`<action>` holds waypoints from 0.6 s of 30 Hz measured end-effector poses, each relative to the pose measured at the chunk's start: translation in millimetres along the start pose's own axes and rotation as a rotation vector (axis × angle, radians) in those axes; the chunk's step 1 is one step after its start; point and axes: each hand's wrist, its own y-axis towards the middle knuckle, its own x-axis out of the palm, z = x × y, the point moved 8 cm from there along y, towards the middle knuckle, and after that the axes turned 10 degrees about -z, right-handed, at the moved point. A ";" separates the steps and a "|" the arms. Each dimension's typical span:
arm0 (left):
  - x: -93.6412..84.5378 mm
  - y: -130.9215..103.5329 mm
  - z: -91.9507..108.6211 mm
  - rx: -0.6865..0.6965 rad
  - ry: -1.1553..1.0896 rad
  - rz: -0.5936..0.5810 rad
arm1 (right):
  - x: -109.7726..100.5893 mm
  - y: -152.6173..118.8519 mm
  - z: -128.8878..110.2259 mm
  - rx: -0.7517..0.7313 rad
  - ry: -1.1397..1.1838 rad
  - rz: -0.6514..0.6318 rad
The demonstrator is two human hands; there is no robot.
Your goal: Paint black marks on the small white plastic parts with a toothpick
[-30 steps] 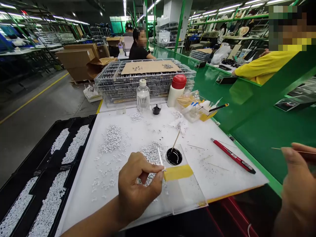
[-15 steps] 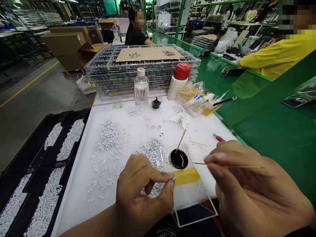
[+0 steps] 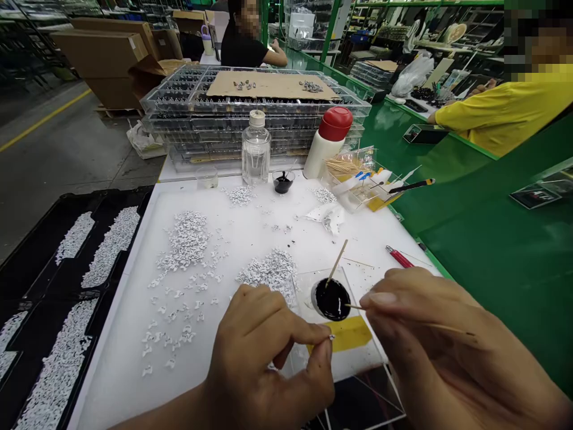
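Between thumb and forefinger, my left hand (image 3: 273, 352) pinches a tiny white part (image 3: 332, 337), just over the yellow tape (image 3: 353, 333) on a clear acrylic stand (image 3: 304, 286). My right hand (image 3: 447, 340) holds a thin wooden stick (image 3: 354, 307), whose tip is at the right edge of a round dish of glossy black liquid (image 3: 332, 298). Another wooden stick (image 3: 338, 261) leans upright in that dish. Behind my left hand lies a heap of small white parts (image 3: 273, 269), and a second heap (image 3: 185, 239) spreads to the left.
Black trays (image 3: 45, 286) of white parts stand at the left. A bottle (image 3: 256, 149), a red-capped flask (image 3: 329, 140), a small black cup (image 3: 283, 182) and a toothpick box (image 3: 358, 185) line the back. A red-handled tool (image 3: 398, 257) lies right. Two people sit beyond.
The stick tip in my right hand has moved from beside the dish to its black liquid's edge. My left hand sits slightly lower and further right, still pinching the part. The view has shifted.
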 end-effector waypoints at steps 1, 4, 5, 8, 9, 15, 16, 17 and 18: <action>-0.1 -0.5 -0.2 0.000 0.002 0.003 | 0.8 0.1 -0.9 -0.018 -0.031 -0.029; 0.7 -3.5 -1.4 -0.007 -0.002 0.017 | 5.0 1.0 -3.2 -0.053 -0.105 -0.124; 1.8 -4.6 -1.9 -0.011 -0.007 0.017 | 4.9 1.3 -3.6 -0.055 -0.115 -0.130; 5.7 -6.9 -2.0 -0.020 -0.009 0.016 | 4.0 1.9 -4.6 -0.042 -0.123 -0.121; 6.7 -7.1 -2.2 -0.028 -0.007 0.016 | 4.3 1.9 -4.8 -0.033 -0.130 -0.120; 8.7 -5.7 -5.3 -0.058 -0.001 0.015 | 6.8 1.9 -3.6 0.032 -0.159 -0.087; 8.6 -6.1 -5.4 -0.056 0.005 0.020 | 7.4 2.1 -3.1 0.037 -0.152 -0.085; 8.7 -6.8 -6.0 -0.062 0.009 0.025 | 7.8 2.1 -2.4 0.041 -0.144 -0.084; 8.6 -7.6 -6.2 -0.067 0.011 0.033 | 7.9 2.0 -0.9 0.051 -0.136 -0.083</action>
